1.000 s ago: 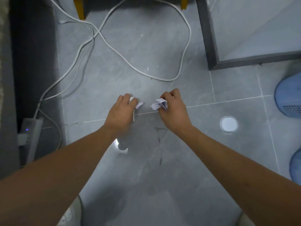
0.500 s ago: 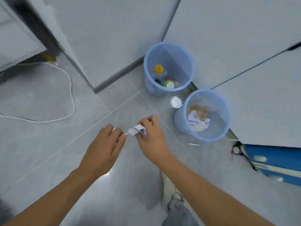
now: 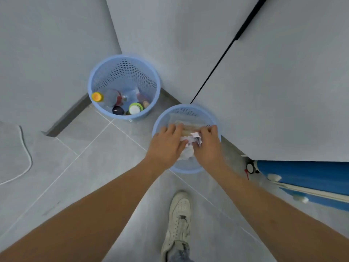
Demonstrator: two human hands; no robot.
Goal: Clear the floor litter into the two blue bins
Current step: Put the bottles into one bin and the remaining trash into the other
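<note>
Right, both hands sit over the mouth of the nearer round blue perforated plastic bin (image 3: 188, 168), my right hand (image 3: 208, 146) pinching the crumpled white paper scrap (image 3: 195, 139), my left hand (image 3: 166, 146) loosely curled beside it, bin straight below.

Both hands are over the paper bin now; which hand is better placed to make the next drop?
Probably the right hand: it pinches the crumpled paper directly above the near blue bin. The left hand hovers there too, with no paper clearly visible in it.
</note>
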